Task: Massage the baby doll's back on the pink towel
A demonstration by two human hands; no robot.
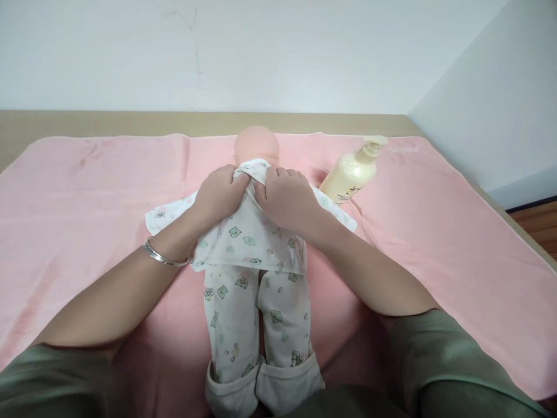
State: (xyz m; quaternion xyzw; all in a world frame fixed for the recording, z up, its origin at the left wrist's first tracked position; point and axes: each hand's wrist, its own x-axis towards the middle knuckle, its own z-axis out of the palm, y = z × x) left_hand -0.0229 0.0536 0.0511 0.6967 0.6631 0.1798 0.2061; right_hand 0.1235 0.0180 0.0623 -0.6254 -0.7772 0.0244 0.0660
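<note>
A baby doll (256,143) lies lengthwise before me, its smooth bald head at the far end. It wears a white baby shirt (248,241) printed with small green animals, and matching trousers (232,319) with cuffs turned up. My left hand (223,196) is closed on the shirt's cloth just below the collar, thumb pointing inward. Opposite it, my right hand (285,197) also grips the shirt near the collar, fingers curled over it. Between the two hands the cloth is drawn into folds. Both sleeves spread out sideways, partly covered by my forearms.
A cream pump bottle (350,174) lies tilted to the right of the doll, close to the right sleeve. Under everything spreads a pink cloth (87,232) on a light wooden surface (130,123). White walls (304,52) rise behind and on the right.
</note>
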